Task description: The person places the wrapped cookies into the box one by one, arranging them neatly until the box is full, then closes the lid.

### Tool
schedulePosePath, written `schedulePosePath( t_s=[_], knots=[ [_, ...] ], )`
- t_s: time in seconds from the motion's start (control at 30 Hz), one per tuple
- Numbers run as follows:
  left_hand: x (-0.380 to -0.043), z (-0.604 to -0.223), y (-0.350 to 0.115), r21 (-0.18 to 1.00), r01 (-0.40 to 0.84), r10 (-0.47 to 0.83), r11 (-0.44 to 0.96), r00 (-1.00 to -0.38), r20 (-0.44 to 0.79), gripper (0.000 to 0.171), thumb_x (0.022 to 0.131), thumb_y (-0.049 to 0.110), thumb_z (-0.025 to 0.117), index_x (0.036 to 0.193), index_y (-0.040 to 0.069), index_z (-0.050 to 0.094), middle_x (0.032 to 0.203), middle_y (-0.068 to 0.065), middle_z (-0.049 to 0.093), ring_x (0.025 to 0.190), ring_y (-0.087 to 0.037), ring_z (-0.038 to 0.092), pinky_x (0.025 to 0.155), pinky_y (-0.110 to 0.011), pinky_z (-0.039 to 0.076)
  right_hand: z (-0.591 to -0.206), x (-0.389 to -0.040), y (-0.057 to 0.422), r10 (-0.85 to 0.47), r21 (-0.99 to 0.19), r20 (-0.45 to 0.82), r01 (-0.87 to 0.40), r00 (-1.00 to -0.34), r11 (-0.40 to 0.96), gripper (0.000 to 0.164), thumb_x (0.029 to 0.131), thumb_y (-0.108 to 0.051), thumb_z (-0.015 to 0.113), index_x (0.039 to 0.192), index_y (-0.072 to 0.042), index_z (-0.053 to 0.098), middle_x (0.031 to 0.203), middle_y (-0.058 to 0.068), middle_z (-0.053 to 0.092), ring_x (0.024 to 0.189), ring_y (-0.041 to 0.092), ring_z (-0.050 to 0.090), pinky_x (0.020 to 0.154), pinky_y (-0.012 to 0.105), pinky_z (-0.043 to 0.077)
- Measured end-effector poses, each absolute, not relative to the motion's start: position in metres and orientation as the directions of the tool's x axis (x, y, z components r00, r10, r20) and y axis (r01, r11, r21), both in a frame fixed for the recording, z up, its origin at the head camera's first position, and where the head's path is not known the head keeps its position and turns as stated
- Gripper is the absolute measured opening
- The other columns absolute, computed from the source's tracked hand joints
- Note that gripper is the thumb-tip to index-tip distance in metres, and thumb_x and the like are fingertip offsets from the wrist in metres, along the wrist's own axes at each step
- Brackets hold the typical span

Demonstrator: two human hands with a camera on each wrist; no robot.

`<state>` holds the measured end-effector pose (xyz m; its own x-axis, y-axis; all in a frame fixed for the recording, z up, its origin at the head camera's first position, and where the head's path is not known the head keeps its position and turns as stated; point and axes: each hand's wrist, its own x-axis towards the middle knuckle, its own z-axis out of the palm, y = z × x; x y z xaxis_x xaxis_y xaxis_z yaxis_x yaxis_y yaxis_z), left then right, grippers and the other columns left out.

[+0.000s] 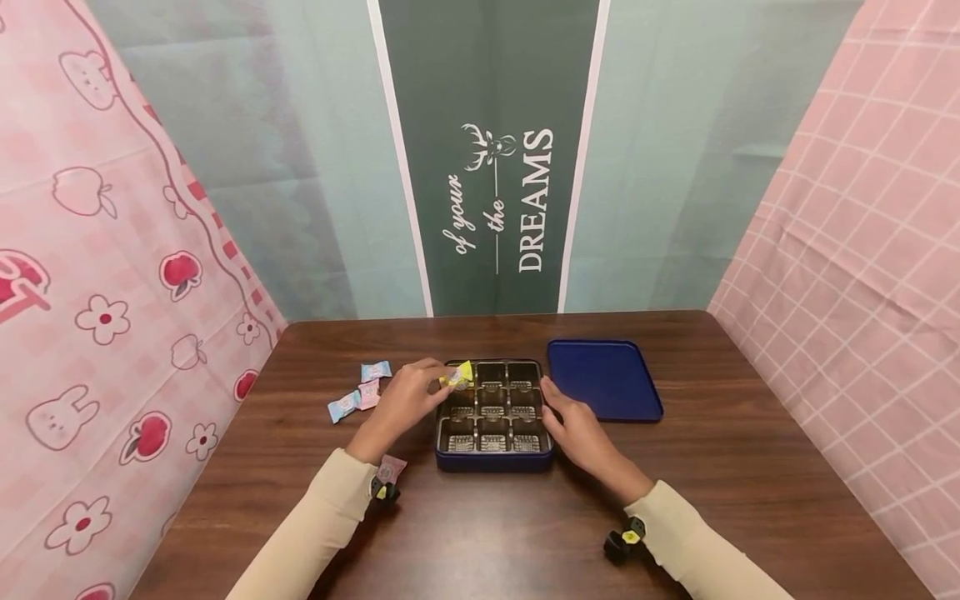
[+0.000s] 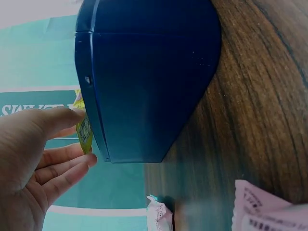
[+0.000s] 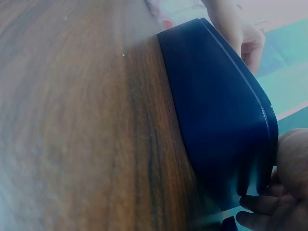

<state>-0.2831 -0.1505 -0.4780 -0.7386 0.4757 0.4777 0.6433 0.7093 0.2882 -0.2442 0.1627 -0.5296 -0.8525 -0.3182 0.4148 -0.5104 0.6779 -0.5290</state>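
A dark blue tin with a black insert of several compartments stands on the table. Over its back left compartment, my left hand pinches a yellow wrapped candy between thumb and fingers. In the left wrist view that candy shows beside the tin's rim. My right hand rests against the tin's right side, fingers along the wall; the right wrist view shows its fingertips touching the tin. The compartments in view hold nothing that I can see.
Left of the tin lie two blue wrapped candies and a pink one. Another pink candy sits near my left wrist, partly hidden by it. A blue lid lies flat to the right of the tin, behind my right hand.
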Motion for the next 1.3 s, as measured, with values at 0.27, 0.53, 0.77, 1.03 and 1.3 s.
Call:
schedulePosePath(
  t_s=[0.27, 0.53, 0.77, 1.03, 1.3],
  knots=[
    [-0.289, -0.475, -0.144, 0.241, 0.670, 0.526, 0.702, -0.716, 0.459, 0.026, 0.092, 0.016, 0.077, 0.117, 0.009, 0.076, 0.106, -0.007, 0.072, 0.072, -0.016, 0.067, 0.060, -0.028, 0.051, -0.530, -0.244, 0.162, -0.322, -0.526, 0.412, -0.511, -0.853, 0.681, 0.050, 0.101, -0.008, 0.060, 0.146, 0.008, 0.047, 0.152, 0.023, 0.044, 0.136, 0.034, 0.048, 0.104, 0.051, 0.045],
    [-0.295, -0.463, -0.138, 0.204, 0.672, 0.572, 0.712, -0.724, 0.387, 0.027, 0.094, 0.021, 0.076, 0.119, 0.011, 0.076, 0.107, -0.006, 0.072, 0.085, -0.019, 0.070, 0.072, -0.034, 0.057, -0.531, -0.245, 0.163, -0.334, -0.523, 0.416, -0.523, -0.846, 0.673, 0.050, 0.101, -0.007, 0.059, 0.147, 0.009, 0.045, 0.152, 0.024, 0.043, 0.136, 0.034, 0.048, 0.103, 0.052, 0.045],
    [-0.303, -0.457, -0.126, 0.178, 0.689, 0.619, 0.702, -0.715, 0.326, 0.022, 0.095, 0.019, 0.074, 0.115, 0.011, 0.078, 0.107, -0.007, 0.071, 0.083, -0.019, 0.069, 0.071, -0.035, 0.056, -0.528, -0.244, 0.163, -0.328, -0.526, 0.407, -0.512, -0.852, 0.679, 0.051, 0.101, -0.007, 0.059, 0.147, 0.008, 0.045, 0.153, 0.022, 0.042, 0.135, 0.034, 0.048, 0.103, 0.051, 0.046],
    [-0.309, -0.460, -0.117, 0.136, 0.710, 0.650, 0.691, -0.692, 0.314, 0.022, 0.093, 0.018, 0.076, 0.114, 0.011, 0.078, 0.105, -0.006, 0.072, 0.084, -0.016, 0.068, 0.071, -0.033, 0.056, -0.528, -0.243, 0.164, -0.329, -0.534, 0.397, -0.508, -0.857, 0.676, 0.052, 0.101, -0.007, 0.060, 0.148, 0.008, 0.044, 0.153, 0.023, 0.042, 0.136, 0.034, 0.047, 0.103, 0.051, 0.045],
    [-0.310, -0.460, -0.110, 0.140, 0.696, 0.647, 0.704, -0.710, 0.277, 0.022, 0.094, 0.020, 0.075, 0.115, 0.012, 0.078, 0.103, -0.005, 0.070, 0.083, -0.015, 0.067, 0.071, -0.031, 0.056, -0.529, -0.244, 0.164, -0.328, -0.525, 0.413, -0.516, -0.850, 0.677, 0.051, 0.101, -0.007, 0.060, 0.147, 0.008, 0.045, 0.152, 0.023, 0.043, 0.135, 0.034, 0.049, 0.103, 0.051, 0.046]
  ],
)
